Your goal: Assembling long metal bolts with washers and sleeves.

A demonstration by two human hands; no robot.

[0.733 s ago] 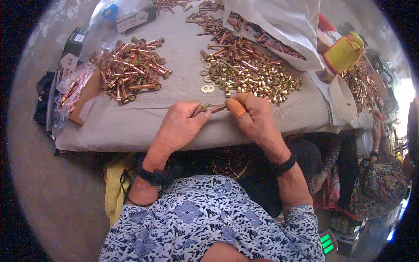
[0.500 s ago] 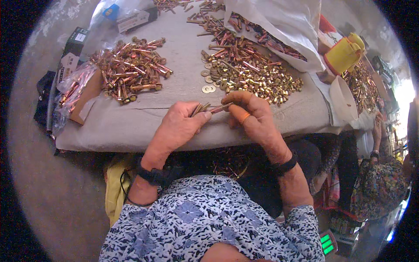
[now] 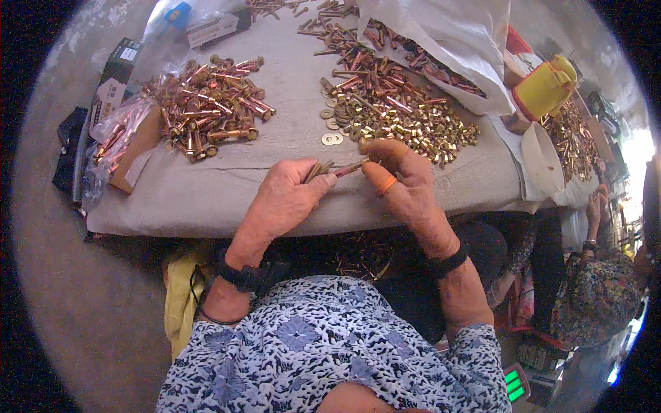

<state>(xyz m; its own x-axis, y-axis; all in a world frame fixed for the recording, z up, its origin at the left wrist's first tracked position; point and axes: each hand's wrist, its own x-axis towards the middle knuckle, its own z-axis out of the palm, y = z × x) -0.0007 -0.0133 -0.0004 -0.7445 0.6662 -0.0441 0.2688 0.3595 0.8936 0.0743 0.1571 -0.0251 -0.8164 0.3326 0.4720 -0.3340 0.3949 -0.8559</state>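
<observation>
Above the front edge of the cloth-covered table, my left hand [image 3: 289, 193] is closed round several bolts. One long coppery bolt [image 3: 346, 169] sticks out of it toward the right. My right hand [image 3: 406, 180], with an orange band on its thumb, has thumb and forefinger at that bolt's tip. Whether a small part sits between those fingertips is hidden. Just beyond the right hand lie a heap of brassy sleeves or nuts [image 3: 420, 127] and some flat washers [image 3: 332, 139]. A pile of assembled-looking bolts with heads [image 3: 210, 107] lies at the left.
A white sack [image 3: 447, 41] spills bolts at the back right. Beside it are a yellow jug-like container [image 3: 545, 88] and a white bowl [image 3: 540, 158]. Cardboard boxes [image 3: 138, 148] and plastic bags edge the left side. Another person's hand [image 3: 595, 206] shows at the far right.
My right hand's fingers have shifted slightly on the bolt's end, the forefinger lifting a little. My left hand keeps its hold, almost in the same place.
</observation>
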